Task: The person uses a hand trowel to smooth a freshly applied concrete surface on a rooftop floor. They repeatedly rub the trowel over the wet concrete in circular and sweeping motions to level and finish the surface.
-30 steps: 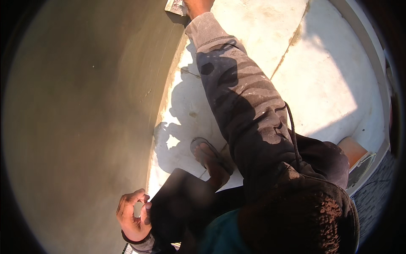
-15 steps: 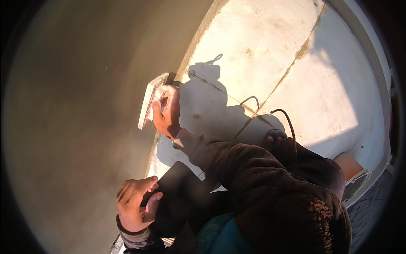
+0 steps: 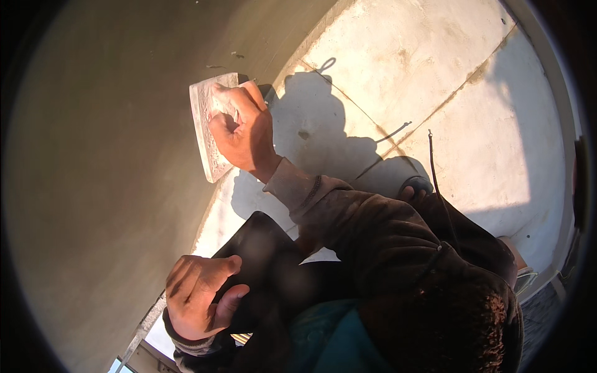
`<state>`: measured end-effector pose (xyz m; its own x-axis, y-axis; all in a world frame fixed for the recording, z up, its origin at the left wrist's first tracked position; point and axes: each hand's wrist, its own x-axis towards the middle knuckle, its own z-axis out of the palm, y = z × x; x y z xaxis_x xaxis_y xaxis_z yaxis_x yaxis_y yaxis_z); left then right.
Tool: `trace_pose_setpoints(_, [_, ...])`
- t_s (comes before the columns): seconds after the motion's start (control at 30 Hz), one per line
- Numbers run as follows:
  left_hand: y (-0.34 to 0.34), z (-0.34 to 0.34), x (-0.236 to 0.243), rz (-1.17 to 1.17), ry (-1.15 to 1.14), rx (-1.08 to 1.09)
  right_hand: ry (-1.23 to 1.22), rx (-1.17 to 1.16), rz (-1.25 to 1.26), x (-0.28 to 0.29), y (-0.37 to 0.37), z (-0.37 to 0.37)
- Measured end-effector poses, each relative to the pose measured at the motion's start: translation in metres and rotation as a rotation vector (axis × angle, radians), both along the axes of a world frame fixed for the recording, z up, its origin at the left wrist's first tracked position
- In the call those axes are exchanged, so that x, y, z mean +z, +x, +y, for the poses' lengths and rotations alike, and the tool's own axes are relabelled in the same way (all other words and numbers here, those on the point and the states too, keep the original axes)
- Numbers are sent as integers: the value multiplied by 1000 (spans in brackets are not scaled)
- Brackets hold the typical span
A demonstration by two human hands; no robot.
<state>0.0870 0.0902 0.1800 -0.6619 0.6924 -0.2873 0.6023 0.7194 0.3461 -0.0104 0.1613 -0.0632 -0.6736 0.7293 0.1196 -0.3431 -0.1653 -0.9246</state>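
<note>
My right hand point(image 3: 245, 127) is closed round the grip of a pale plastering float point(image 3: 205, 118). The float's thin, flat plate is speckled with residue and lies at the smooth grey-brown wall point(image 3: 112, 155); whether its whole face touches is hidden. Beside my dark-clad knee point(image 3: 261, 242), my left hand point(image 3: 202, 295) hangs with its thumb and forefinger apart, nothing visible between them. Part of its fingers is turned out of sight.
A pale, sunlit floor point(image 3: 398, 68) with cracked joints meets the wall on the right. My foot in a dark sandal point(image 3: 416, 184) rests on it. A dark cord point(image 3: 433, 168) hangs over my leg. A raised rim point(image 3: 550, 81) curves along the far right.
The float has moved up and left along the wall with my right hand, and more of its back now shows. My left hand stays by the knee. The whole view has shifted somewhat.
</note>
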Motion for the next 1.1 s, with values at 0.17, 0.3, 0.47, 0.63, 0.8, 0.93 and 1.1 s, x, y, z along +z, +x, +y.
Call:
trace_pose_setpoints(0.17, [9, 3, 4, 2, 52, -48, 86, 277, -173, -22, 51, -90])
trace_pose_setpoints(0.3, [24, -21, 9, 48, 29, 39, -201, 18, -133, -72, 29, -46])
trace_pose_setpoints(0.47, [40, -36, 13, 94, 1, 130, -54, -276, -309, -114, -15, -32])
trace_pose_setpoints(0.63, [64, -69, 17, 123, -33, 295, -311, -126, -220, -98, -42, -16])
trace_pose_setpoints(0.8, [43, -45, 4, 3, -35, 92, -136, 198, -331, -96, 39, -169])
trace_pose_setpoints(0.93, [34, -53, 1, -15, 17, 44, -451, 99, -389, -94, 58, -147])
trace_pose_setpoints(1.1, [21, -37, 11, 16, -41, 39, -340, -389, -214, -132, -31, 90])
